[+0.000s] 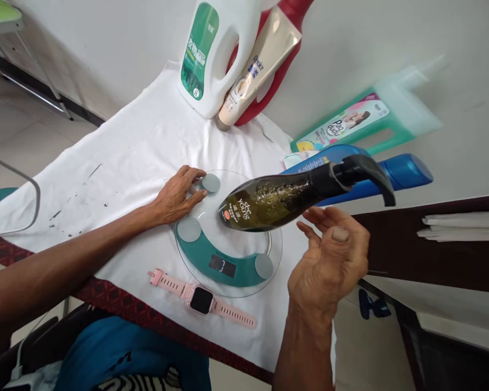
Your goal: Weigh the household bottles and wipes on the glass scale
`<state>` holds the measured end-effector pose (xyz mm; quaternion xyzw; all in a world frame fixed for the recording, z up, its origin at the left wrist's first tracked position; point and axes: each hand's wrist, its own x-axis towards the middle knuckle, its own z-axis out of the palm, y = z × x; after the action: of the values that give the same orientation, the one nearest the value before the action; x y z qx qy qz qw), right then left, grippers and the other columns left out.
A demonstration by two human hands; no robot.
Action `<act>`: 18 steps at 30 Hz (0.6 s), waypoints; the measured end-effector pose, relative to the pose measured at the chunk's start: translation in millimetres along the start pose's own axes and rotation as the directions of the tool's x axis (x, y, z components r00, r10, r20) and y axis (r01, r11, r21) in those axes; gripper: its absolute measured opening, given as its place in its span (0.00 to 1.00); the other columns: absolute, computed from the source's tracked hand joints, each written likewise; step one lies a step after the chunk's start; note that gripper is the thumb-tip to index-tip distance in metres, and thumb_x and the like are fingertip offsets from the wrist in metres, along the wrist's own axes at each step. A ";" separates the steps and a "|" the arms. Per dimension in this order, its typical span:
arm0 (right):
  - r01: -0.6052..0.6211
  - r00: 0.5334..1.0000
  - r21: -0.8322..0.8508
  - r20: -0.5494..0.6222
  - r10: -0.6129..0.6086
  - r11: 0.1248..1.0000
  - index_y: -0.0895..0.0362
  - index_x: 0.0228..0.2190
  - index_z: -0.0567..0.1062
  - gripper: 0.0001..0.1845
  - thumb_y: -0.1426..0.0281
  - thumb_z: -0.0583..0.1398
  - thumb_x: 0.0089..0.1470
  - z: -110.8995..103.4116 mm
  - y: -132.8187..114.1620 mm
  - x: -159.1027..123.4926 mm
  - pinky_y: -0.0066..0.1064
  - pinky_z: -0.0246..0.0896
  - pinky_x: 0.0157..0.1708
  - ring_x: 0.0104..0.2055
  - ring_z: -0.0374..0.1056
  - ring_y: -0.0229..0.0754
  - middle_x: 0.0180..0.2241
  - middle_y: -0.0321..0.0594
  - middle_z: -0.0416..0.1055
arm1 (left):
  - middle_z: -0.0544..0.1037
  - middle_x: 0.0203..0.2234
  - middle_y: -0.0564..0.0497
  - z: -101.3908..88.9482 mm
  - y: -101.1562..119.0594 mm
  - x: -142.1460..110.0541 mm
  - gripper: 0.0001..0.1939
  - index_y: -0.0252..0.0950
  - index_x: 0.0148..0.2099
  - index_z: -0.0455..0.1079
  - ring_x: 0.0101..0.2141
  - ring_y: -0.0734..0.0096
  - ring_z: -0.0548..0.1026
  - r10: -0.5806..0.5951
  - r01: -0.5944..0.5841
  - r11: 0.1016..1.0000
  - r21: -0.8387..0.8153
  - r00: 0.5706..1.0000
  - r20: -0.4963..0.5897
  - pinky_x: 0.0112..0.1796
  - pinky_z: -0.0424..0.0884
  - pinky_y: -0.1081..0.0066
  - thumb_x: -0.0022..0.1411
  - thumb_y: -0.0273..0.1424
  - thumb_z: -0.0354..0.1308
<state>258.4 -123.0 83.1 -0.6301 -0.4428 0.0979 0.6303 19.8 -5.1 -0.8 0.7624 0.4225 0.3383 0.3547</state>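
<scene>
A dark green pump bottle [264,203] with a black pump head stands on the round glass scale [204,252]. The scale has a teal band, grey round pads and a small dark display. My left hand [182,196] rests at the scale's left edge, its fingers spread around one grey pad. Beside the bottle, to its right, my right hand [330,258] is half curled with the fingers apart and nothing in it. Whether its fingertips touch the bottle is hard to tell. In front of the scale lies a pink smartwatch [201,300], strap stretched out.
Along the wall stand a white detergent jug [218,60], a beige squeeze tube [258,68], a red bottle [275,87], a green jug [350,130] and a blue bottle [405,169]. A white cloth [118,157] covers the table. Dark slippers [374,304] lie on the floor at right.
</scene>
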 end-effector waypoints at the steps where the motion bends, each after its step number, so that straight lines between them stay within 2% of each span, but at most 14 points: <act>1: 0.021 0.999 0.050 0.047 -0.023 0.999 0.53 0.50 0.78 0.26 0.49 0.65 0.59 10.2 -9.2 4.0 0.48 0.72 0.54 0.54 0.77 0.50 0.48 0.42 0.78 | 0.75 0.53 0.42 0.4 -0.5 -0.2 0.18 0.38 0.61 0.69 0.50 0.58 0.79 0.000 0.000 1.000 -0.005 1.000 -0.001 0.53 0.79 0.53 0.73 0.37 0.58; 3: 0.039 0.993 0.114 0.107 -0.051 0.993 0.53 0.52 0.77 0.27 0.51 0.68 0.58 30.5 -22.6 9.9 0.51 0.70 0.59 0.57 0.76 0.51 0.50 0.42 0.79 | 0.75 0.53 0.42 1.3 -1.5 -0.6 0.17 0.38 0.60 0.68 0.50 0.57 0.80 0.003 -0.003 1.000 -0.020 1.000 -0.005 0.53 0.80 0.51 0.73 0.37 0.58; 5: 0.034 0.991 0.124 0.128 -0.050 0.992 0.53 0.51 0.78 0.25 0.53 0.69 0.58 48.5 -30.9 12.4 0.51 0.70 0.60 0.56 0.77 0.51 0.48 0.42 0.80 | 0.75 0.53 0.41 2.1 -2.4 -1.0 0.17 0.38 0.60 0.68 0.49 0.57 0.80 0.007 -0.008 0.999 -0.043 1.000 -0.009 0.53 0.80 0.50 0.73 0.36 0.58; 8: 0.041 0.988 0.069 0.145 -0.051 0.997 0.53 0.44 0.79 0.17 0.54 0.67 0.61 67.7 -39.3 13.8 0.47 0.73 0.54 0.48 0.78 0.47 0.42 0.40 0.80 | 0.74 0.53 0.41 3.2 -3.3 -1.8 0.16 0.40 0.60 0.67 0.49 0.56 0.81 0.010 -0.011 0.997 -0.082 1.000 -0.013 0.53 0.81 0.50 0.73 0.36 0.57; 11: 0.125 0.976 0.049 0.174 -0.131 0.991 0.54 0.34 0.79 0.16 0.55 0.65 0.64 81.3 -48.4 23.9 0.41 0.72 0.49 0.40 0.74 0.43 0.35 0.38 0.77 | 0.74 0.52 0.42 4.7 -3.6 -3.1 0.16 0.40 0.60 0.67 0.46 0.58 0.82 0.011 -0.014 0.993 -0.115 1.000 -0.024 0.51 0.81 0.51 0.73 0.36 0.57; 14: 0.219 0.966 0.098 0.121 -0.231 0.971 0.55 0.32 0.78 0.15 0.56 0.64 0.63 104.2 -56.3 51.7 0.39 0.70 0.45 0.37 0.72 0.41 0.33 0.37 0.75 | 0.74 0.51 0.42 6.8 -3.8 -4.3 0.16 0.39 0.60 0.67 0.43 0.60 0.82 0.020 -0.025 0.989 -0.144 0.999 -0.034 0.49 0.81 0.52 0.74 0.36 0.57; 16: 0.249 0.962 0.143 0.075 -0.261 0.958 0.54 0.34 0.76 0.15 0.55 0.64 0.61 130.5 -54.1 77.9 0.40 0.71 0.43 0.35 0.71 0.42 0.32 0.36 0.74 | 0.73 0.50 0.43 8.3 -4.2 -4.7 0.16 0.39 0.60 0.66 0.41 0.61 0.81 0.024 -0.029 0.987 -0.157 0.999 -0.033 0.47 0.81 0.53 0.74 0.35 0.56; 18: 0.229 0.962 0.206 0.099 -0.253 0.951 0.53 0.33 0.73 0.16 0.53 0.64 0.58 164.0 -42.3 105.0 0.43 0.73 0.44 0.35 0.72 0.43 0.31 0.35 0.73 | 0.73 0.50 0.43 9.6 -4.6 -5.0 0.16 0.38 0.61 0.66 0.40 0.63 0.80 0.025 -0.031 0.986 -0.166 0.999 -0.037 0.46 0.81 0.54 0.74 0.34 0.56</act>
<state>190.0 56.7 135.5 -0.4999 -0.5432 0.1017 0.6668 23.7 -10.2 -10.7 0.7297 0.3882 0.3908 0.4052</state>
